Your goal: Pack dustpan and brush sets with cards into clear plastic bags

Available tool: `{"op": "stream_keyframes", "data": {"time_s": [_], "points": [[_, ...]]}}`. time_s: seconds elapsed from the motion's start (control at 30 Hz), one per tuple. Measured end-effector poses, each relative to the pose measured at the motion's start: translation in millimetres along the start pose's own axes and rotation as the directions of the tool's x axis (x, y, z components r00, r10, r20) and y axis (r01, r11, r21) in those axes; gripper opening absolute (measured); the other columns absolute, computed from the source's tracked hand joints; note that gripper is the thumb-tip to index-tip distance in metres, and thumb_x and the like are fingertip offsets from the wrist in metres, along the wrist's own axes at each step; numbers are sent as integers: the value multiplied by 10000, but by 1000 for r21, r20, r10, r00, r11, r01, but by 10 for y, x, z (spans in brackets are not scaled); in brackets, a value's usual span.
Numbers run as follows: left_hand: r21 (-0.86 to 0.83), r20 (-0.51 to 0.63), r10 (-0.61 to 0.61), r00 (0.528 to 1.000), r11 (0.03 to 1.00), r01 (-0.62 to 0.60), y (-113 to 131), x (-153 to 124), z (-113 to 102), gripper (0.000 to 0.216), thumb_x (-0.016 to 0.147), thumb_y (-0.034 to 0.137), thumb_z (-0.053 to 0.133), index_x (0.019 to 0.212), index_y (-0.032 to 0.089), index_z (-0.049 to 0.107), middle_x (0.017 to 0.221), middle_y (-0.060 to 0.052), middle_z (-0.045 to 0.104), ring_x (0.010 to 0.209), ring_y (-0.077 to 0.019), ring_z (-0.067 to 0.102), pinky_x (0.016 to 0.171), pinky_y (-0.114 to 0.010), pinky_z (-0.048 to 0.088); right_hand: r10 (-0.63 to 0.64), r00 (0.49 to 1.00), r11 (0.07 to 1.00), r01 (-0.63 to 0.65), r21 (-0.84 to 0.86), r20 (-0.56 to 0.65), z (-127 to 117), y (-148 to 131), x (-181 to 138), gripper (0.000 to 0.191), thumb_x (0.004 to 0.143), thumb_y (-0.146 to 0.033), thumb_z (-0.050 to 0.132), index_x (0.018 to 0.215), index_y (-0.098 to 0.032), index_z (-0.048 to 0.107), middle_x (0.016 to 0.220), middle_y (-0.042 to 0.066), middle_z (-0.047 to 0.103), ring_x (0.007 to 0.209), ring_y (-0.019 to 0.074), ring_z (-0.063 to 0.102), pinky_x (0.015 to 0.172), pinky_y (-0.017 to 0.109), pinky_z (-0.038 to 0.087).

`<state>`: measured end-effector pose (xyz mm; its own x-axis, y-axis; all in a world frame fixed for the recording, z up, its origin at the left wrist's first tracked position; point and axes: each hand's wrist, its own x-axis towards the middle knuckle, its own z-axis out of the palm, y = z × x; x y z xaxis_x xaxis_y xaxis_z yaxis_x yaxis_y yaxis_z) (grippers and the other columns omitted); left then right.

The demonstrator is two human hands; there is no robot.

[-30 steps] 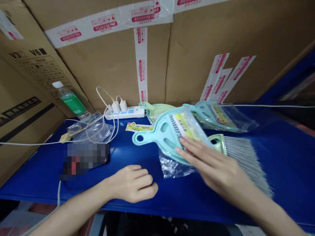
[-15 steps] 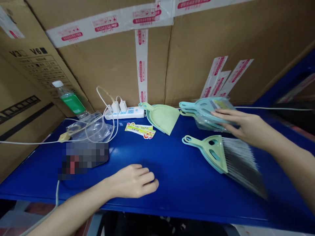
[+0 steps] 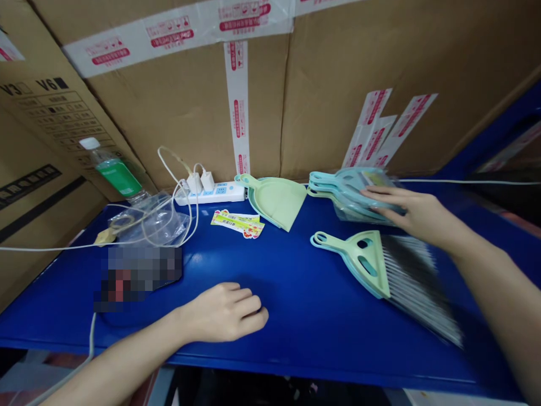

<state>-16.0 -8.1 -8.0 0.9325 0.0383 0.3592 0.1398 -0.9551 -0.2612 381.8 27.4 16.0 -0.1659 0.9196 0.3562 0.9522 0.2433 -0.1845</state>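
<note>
My left hand [image 3: 226, 313] rests on the blue tabletop near its front edge, its fingers curled in and nothing visible in them. At the right, my right hand [image 3: 416, 217] lies with outstretched fingers on a stack of light-blue and green brush heads or dustpans [image 3: 349, 189] in clear plastic wrap. My palm side is hidden. Just in front of that stack, green and light-blue brushes [image 3: 374, 265] lie one on another, their grey and white bristles [image 3: 416, 282] pointing right. A green dustpan [image 3: 281, 200] lies over a light-blue one near the back.
Two bright paper labels [image 3: 239, 221] lie near a white power strip [image 3: 215, 193] with chargers. At the left are a bottle with a green label [image 3: 120, 177], clear plastic bags [image 3: 167, 217], cables and a blurred-out dark object [image 3: 143, 270]. Large cardboard boxes [image 3: 181, 113] stand behind.
The view has shifted slightly. My right hand remains on the wrapped stack and my left hand stays on the table. The bristles of the nearer brushes look somewhat more settled and sharper.
</note>
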Motion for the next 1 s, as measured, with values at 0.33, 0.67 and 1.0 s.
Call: {"op": "stream_keyframes", "data": {"time_s": [0.33,0.67,1.0], "points": [[-45,78,-16,997,999,19,4,-52,50,209,971,104,386,943,153,587,675,26,538,541,-121,477,499,-275,355,68,995,996,-63,-66,76,13,-216,3,446,851,-177,457,1241,-10,595,1240,254,635,1162,304,618,989,375,495],[-190,281,-245,928,933,304,-131,-85,-1,228,922,95,412,1058,178,575,861,-7,605,633,-109,574,550,-225,411,-323,945,934,310,-179,-49,7,-483,-163,470,981,-382,358,1228,-90,631,1253,220,648,1300,373,504,1005,553,481],[-163,507,-430,747,803,573,-380,196,-107,134,864,100,493,888,179,599,798,4,646,639,-137,618,560,-235,443,-348,925,911,372,-178,150,180,-779,-283,400,932,-378,465,1140,-123,691,1023,158,749,915,292,714,730,433,592]]}}
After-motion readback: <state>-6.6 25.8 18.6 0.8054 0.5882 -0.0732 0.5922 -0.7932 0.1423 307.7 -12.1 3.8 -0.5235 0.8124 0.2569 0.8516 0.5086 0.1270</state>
